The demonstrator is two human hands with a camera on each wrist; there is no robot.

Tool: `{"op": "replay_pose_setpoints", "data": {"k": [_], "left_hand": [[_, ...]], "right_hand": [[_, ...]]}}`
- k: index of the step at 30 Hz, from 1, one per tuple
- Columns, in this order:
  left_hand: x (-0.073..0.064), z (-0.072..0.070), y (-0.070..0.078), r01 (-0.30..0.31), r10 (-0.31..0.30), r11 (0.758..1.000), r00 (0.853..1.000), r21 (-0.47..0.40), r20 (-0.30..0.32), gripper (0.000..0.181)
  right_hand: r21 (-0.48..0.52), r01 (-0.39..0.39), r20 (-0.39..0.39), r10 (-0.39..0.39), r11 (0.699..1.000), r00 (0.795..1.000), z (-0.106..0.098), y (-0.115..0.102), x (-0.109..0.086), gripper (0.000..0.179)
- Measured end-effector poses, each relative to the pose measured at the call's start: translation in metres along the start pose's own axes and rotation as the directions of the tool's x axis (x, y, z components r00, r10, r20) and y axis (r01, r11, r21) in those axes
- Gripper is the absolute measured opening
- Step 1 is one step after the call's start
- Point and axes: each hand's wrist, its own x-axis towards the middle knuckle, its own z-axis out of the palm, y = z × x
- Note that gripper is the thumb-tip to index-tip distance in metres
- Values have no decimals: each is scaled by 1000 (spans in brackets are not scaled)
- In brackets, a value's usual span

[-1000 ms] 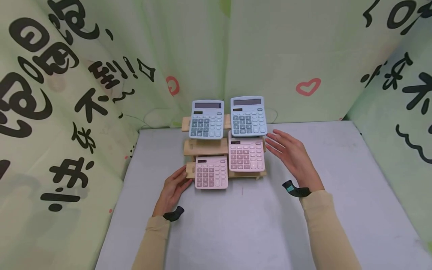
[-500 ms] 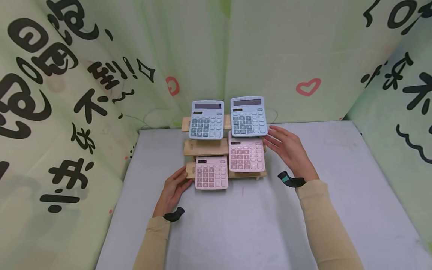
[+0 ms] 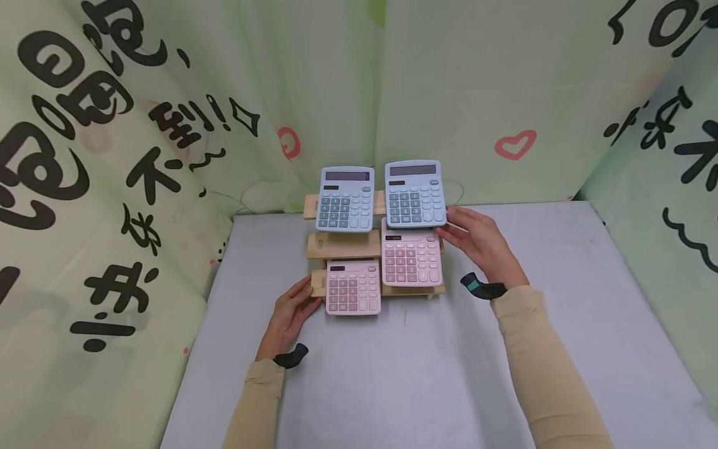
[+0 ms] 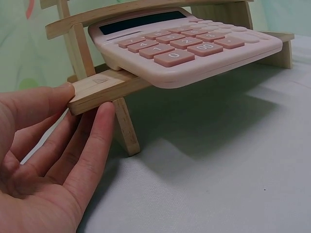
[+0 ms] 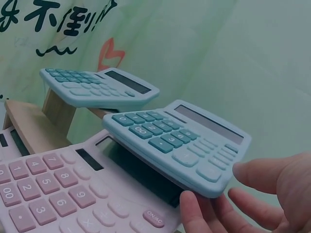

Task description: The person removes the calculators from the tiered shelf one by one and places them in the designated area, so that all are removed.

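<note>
A stepped wooden rack (image 3: 343,245) carries two blue calculators above two pink ones. My left hand (image 3: 290,317) pinches the left end of its lowest step (image 4: 104,87), thumb on top and fingers underneath, beside the lower pink calculator (image 3: 353,288). At the upper right, my right hand (image 3: 482,242) holds the lower right corner of the right blue calculator (image 5: 182,141); the thumb is at its edge and fingertips lie below. Just under that corner sits the other pink calculator (image 3: 411,257). The left blue calculator (image 3: 344,199) rests on the top step, untouched.
The rack stands near the back edge of a table with a pale cloth (image 3: 392,380). Green printed curtains (image 3: 437,93) hang behind and on both sides. Each wrist wears a black band (image 3: 482,288).
My right hand has come in leftward and slightly upward, from beside the right blue calculator to its corner. The left hand has stayed on the rack, and the calculators keep their places.
</note>
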Motion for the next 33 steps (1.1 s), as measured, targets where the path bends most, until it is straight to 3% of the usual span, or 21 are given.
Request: {"op": "replay_pose_setpoints", "data": {"k": [15,33], "left_hand": [[-1,0,0,-6,6,1000,1000,19,1,53],[2,-2,-1,-3,3,1000,1000,-3,-1,52]], "right_hand": [[19,-49,-83,50,999,995,7,-5,5,62],[-28,-15,24,16,1000,1000,-5,-1,1,67]]}}
